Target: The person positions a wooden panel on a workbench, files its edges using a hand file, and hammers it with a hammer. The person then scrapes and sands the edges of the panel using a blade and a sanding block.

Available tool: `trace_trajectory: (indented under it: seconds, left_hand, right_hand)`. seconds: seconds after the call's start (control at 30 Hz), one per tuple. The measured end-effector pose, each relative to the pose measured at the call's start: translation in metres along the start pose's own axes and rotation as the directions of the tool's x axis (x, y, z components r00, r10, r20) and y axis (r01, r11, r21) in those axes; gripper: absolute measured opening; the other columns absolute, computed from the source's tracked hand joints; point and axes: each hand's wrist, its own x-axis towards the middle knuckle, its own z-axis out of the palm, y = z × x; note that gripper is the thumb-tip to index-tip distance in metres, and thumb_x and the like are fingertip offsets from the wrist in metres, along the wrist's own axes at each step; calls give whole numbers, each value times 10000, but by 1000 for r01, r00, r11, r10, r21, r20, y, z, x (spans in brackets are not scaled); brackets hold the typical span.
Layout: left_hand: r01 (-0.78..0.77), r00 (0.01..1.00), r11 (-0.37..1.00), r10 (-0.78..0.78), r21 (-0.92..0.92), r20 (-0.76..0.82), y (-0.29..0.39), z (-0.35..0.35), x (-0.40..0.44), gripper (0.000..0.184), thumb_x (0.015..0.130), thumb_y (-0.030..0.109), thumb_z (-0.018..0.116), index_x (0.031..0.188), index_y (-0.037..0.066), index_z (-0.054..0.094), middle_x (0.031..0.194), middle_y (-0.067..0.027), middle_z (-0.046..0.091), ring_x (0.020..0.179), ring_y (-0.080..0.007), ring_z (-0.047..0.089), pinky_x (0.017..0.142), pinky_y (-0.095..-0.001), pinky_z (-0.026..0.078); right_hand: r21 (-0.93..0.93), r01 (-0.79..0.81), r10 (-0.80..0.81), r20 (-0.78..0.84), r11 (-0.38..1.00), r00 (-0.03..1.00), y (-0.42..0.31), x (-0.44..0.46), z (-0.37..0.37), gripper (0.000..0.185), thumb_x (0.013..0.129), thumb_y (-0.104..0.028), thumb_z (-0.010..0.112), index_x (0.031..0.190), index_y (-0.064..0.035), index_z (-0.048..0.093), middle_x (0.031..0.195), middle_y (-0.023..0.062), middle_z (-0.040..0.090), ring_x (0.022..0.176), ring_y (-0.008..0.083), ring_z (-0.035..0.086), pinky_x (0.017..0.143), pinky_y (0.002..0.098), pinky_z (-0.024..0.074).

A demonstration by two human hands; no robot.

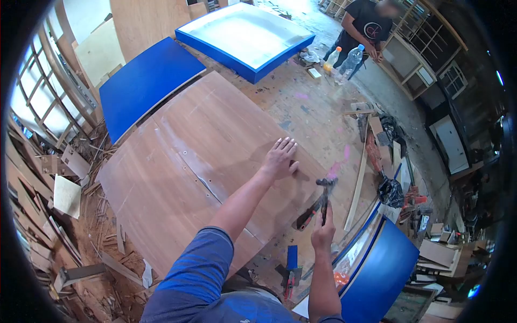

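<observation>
Across the workbench (318, 116), note wooden panel (237, 124): probably stiff, awkwardly broad; support by opposite edges. Near workbench centre, note left hand (279, 161) flat on panel, fingers slightly spread. Right of workbench centre, note hammer (325, 183), likely head-heavy; grasp by handle, as with closed right hand (323, 235).

Mid-frame, the left hand (280, 160) lies open on a wooden panel (226, 121); right of it, the right hand (323, 234) grips a hammer (325, 184) — head up. Two plastic bottles (351, 61) stand upper right — near a blue-edged panel (242, 33).
</observation>
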Motion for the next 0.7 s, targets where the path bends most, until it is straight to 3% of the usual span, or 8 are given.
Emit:
trace_trajectory:
  seconds: [0.1,0.13,0.23,0.27,0.37,0.47,0.53,0.7]
  left_hand:
    - [21,999,1000,-21,18,27,-36,-29,-31,820,989,585,553,1592,41,440,1668,-165,413,1591,-309,301,1329,-483,162]
    - [48,999,998,-49,49,19,-52,-40,-42,832,990,605,550,1605,60,427,1681,-154,396,1599,-300,285,1331,-481,152]
    - [236,971,961,-227,144,-72,-91,-57,-82,885,990,648,529,1656,96,343,1726,-133,315,1626,-285,206,1341,-472,97]
    - [266,964,950,-258,163,-68,-95,-58,-90,911,982,665,526,1666,101,315,1736,-127,291,1632,-279,183,1342,-472,78]
    - [318,948,927,-315,199,-51,-97,-66,-101,982,957,709,522,1688,111,256,1756,-117,241,1643,-267,136,1346,-477,36]
    - [342,939,922,-342,183,-38,-94,-69,-95,1011,940,720,527,1692,108,241,1761,-116,223,1645,-266,121,1348,-486,20]
    - [350,935,921,-355,172,-3,-94,-75,-93,1001,945,700,526,1694,107,227,1769,-108,197,1649,-259,99,1350,-488,10]
    - [357,932,918,-361,173,-9,-90,-78,-92,989,942,683,538,1690,109,240,1763,-109,214,1647,-261,112,1351,-488,14]
  right_hand:
    - [-128,-82,90,59,988,994,-2,36,19,504,1066,-186,575,1545,-41,515,1098,251,750,962,401,734,857,482,552]
    - [-221,-55,60,13,974,998,-24,43,23,433,1033,-213,624,1417,-13,610,1036,266,729,938,456,705,848,518,541]
    - [-385,186,-220,-47,904,974,-23,75,35,353,1000,-237,663,1271,-10,654,1023,278,714,951,469,704,829,535,532]
    - [-283,260,-287,-57,923,956,-27,86,41,275,999,-257,691,1135,-21,649,944,218,713,855,376,717,789,487,537]
    - [-317,37,45,247,948,968,-38,110,60,384,1006,-238,676,1336,-50,620,1015,235,715,906,408,705,822,489,536]
    - [-417,179,-116,171,891,978,-50,124,79,539,1030,-214,631,1544,-119,504,1004,241,721,873,433,701,778,513,543]
    - [-380,199,-157,139,903,978,-47,135,87,609,1050,-256,583,1625,-264,382,933,269,719,837,468,704,747,566,538]
    - [-479,170,-86,193,861,977,-47,134,91,629,1050,-142,572,1645,-248,399,1038,249,724,870,448,702,762,540,533]
